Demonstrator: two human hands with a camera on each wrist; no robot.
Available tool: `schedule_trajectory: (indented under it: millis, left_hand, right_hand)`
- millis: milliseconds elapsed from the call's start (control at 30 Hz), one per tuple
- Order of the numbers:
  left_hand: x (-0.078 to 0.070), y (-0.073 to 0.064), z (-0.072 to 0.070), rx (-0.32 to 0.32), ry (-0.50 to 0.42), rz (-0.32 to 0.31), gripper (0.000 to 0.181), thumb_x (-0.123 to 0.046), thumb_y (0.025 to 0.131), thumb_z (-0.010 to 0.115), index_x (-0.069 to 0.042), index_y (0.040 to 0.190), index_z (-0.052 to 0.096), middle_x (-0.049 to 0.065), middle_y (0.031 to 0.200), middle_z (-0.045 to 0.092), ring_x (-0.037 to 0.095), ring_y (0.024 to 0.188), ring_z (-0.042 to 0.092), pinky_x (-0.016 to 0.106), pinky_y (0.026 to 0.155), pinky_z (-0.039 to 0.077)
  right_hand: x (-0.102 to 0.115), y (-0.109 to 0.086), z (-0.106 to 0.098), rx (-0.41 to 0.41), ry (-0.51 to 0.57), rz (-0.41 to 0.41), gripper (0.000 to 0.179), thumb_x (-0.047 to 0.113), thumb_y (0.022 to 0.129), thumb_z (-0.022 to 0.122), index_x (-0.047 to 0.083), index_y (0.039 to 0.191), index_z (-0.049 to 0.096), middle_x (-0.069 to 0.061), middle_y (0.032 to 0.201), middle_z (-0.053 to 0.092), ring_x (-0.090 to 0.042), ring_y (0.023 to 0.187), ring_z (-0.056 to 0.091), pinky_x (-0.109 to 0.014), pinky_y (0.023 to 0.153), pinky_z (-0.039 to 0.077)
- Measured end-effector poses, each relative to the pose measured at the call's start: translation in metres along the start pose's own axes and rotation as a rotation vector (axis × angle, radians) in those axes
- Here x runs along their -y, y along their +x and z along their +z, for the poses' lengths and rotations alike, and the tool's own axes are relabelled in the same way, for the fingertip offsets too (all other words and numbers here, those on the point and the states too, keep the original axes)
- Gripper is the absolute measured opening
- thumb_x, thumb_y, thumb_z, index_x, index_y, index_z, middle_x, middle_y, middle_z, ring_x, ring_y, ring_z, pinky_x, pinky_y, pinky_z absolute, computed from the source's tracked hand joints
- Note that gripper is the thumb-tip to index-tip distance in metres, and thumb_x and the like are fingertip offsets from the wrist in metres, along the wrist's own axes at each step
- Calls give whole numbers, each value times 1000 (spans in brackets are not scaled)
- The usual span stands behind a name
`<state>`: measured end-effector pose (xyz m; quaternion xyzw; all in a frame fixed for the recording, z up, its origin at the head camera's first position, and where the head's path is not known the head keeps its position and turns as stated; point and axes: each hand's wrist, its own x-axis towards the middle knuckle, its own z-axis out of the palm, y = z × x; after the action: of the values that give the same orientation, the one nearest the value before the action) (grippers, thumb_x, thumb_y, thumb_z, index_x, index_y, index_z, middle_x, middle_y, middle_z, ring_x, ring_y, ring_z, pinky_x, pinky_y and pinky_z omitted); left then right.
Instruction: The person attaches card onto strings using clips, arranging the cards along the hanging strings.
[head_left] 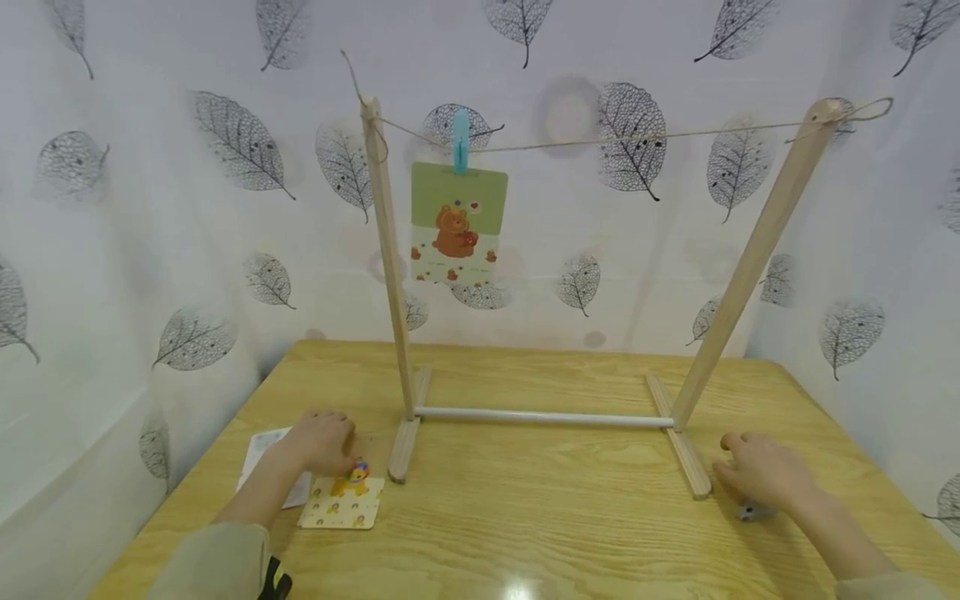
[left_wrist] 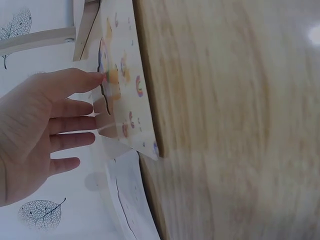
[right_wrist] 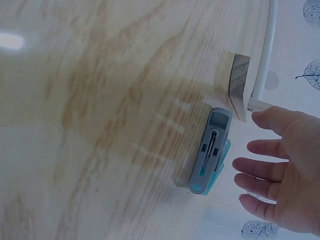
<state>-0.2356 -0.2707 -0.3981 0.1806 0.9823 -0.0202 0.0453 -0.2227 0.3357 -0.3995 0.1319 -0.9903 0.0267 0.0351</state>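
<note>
The left hand [head_left: 322, 443] is held at the printed card [head_left: 341, 510], on the left part of the table [head_left: 525, 517]; its fingers are loosely spread, and the picture side appears to be touched by the thumb, but whether a firm grip is made cannot be told. It is better that the card is taken by one edge, between thumb and fingers, so that it is not bent and the white card [head_left: 257, 452] just beside it is not dragged. The right hand [head_left: 765, 472] is relaxed, with nothing held, near the grey clip [right_wrist: 211, 150], beside which a teal part [right_wrist: 218, 172] is seen. This clip should probably be pinched across its sides, without haste, because it could be pushed away. The left foot [head_left: 402, 452] and right foot [head_left: 688, 464] should be avoided; if they are knocked, the frame [head_left: 543, 417] may be shaken. Above, a bear card [head_left: 456, 250] is hung from the string [head_left: 570, 144] by a blue clip [head_left: 461, 143].
</note>
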Motion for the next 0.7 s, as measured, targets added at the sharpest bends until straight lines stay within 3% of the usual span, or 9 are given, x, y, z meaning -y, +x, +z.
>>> schedule_trajectory:
  millis: [67,300,533,700]
  left_hand:
    - [0,0,-1,13,-9,-1,39,-41,76,68,-7,94,61,5,90,57,29,89,55,52,85,38]
    - [2,4,-5,29,-32,-3,36,-41,74,71,-10,84,56,4,84,55,28,84,53,52,82,40]
    - [0,3,-8,1,-41,-3,31,-34,73,73,-14,78,50,-1,79,50,21,77,50,49,78,38]
    - [-2,1,-8,-34,12,-1,31,-34,72,73,-11,81,54,5,86,57,28,83,55,51,81,39]
  right_hand:
    - [0,-1,0,1,2,-12,35,23,83,63,-5,103,59,-22,93,61,-40,82,59,-49,61,48]
    - [0,-4,1,-13,11,-31,32,19,82,65,-6,100,58,-19,89,62,-36,76,60,-44,57,48]
    - [1,-3,1,-15,-4,-27,29,19,81,65,-3,99,59,-15,86,61,-31,71,59,-41,53,46]
    - [1,-1,2,11,-10,-29,26,18,80,66,-2,97,60,-12,83,62,-27,68,59,-39,52,45]
